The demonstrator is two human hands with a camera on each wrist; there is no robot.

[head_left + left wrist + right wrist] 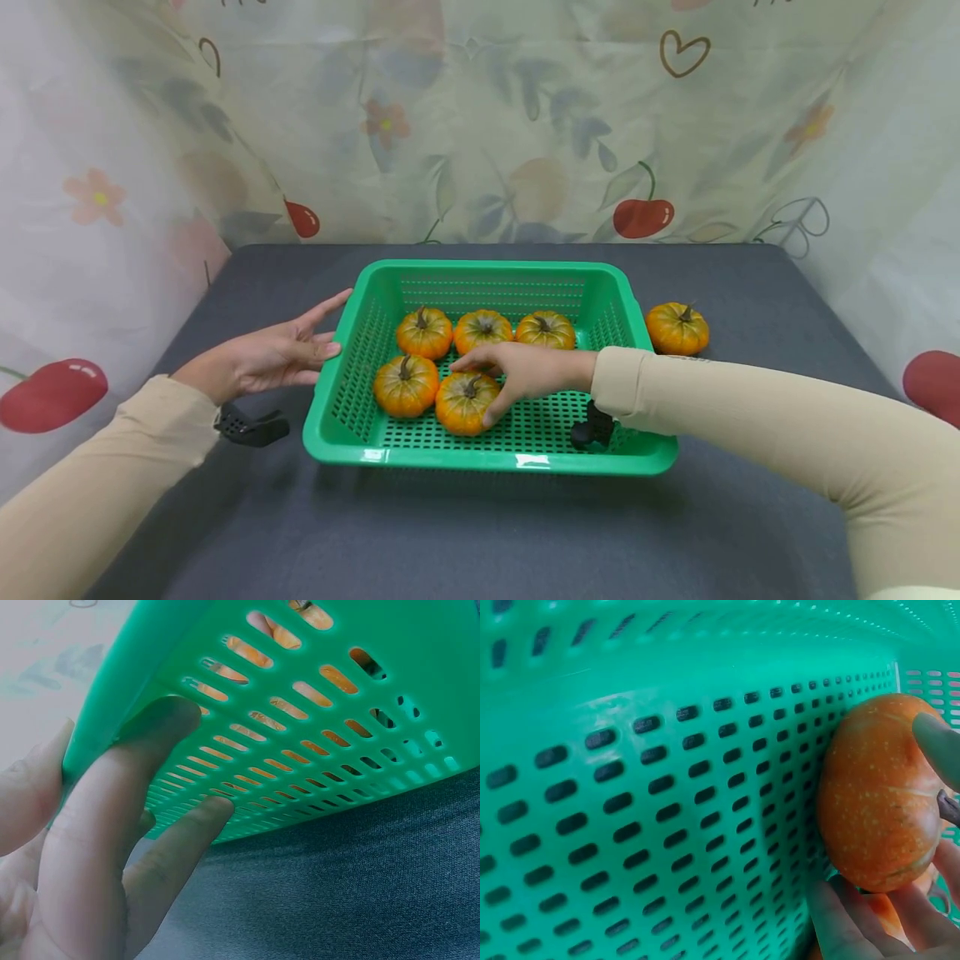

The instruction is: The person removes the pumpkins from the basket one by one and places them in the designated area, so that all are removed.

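While the right hand (528, 367) is gripping a pumpkin (463, 408), the left hand (273, 354) is touching the basket (450, 457)

Reaching in over the right wall, the right hand is curling its thumb and fingers about the pumpkin, opening only as wide as the fruit between them. In the right wrist view the thumb is pressing one side and the other fingers are lying along the opposite side. Inside the green basket, this pumpkin is forming the right end of a front row of two, sitting close against its neighbour (406, 392). Whether it is resting on the basket's floor or hanging just above, I cannot tell.

Three more pumpkins (546, 332) are lining up behind, and a sixth pumpkin (677, 331) is lying outside, just beside the right wall, on the dark table (495, 533).

At the opposite end, the left hand is holding its fingers spread and mostly straight, their tips meeting the rim and slotted wall from outside without closing round anything.

Both arms are wearing beige sleeves (750, 417), and black devices (253, 425) are sitting at the wrists. A printed curtain (480, 83) is hanging behind the table.
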